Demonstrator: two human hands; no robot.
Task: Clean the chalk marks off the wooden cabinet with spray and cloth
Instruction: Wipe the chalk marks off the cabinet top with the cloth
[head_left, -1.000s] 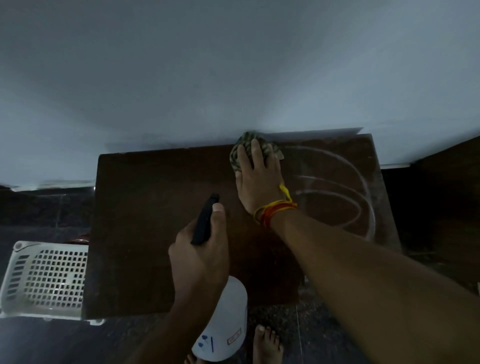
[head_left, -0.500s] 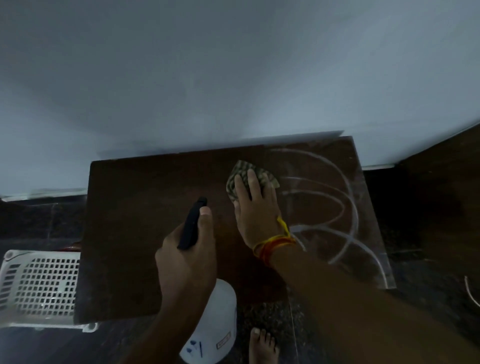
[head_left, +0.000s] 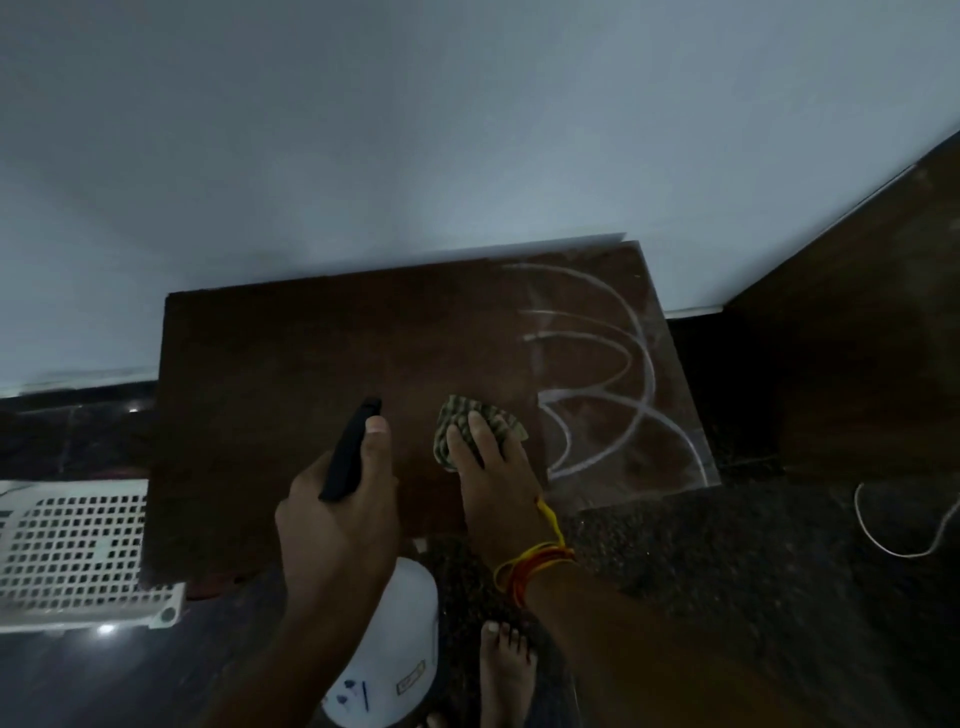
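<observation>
Wiping half done: cabinet (head_left: 291, 395) left clean, chalk marks (head_left: 613, 374) remain right; right hand (head_left: 498, 483) presses cloth (head_left: 467, 421) flat-fingered; left hand (head_left: 337, 519) grips spray bottle (head_left: 395, 670).

spray bottle (head_left: 387, 670) label too blurred to read.

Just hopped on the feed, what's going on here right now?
A person is wiping chalk off a dark wooden cabinet top. The right hand presses a checked cloth flat on the wood, just left of the white curved chalk marks on the right part of the top. The left hand grips a white spray bottle by its black trigger head, held at the cabinet's near edge. The left part of the top shows no chalk.
</observation>
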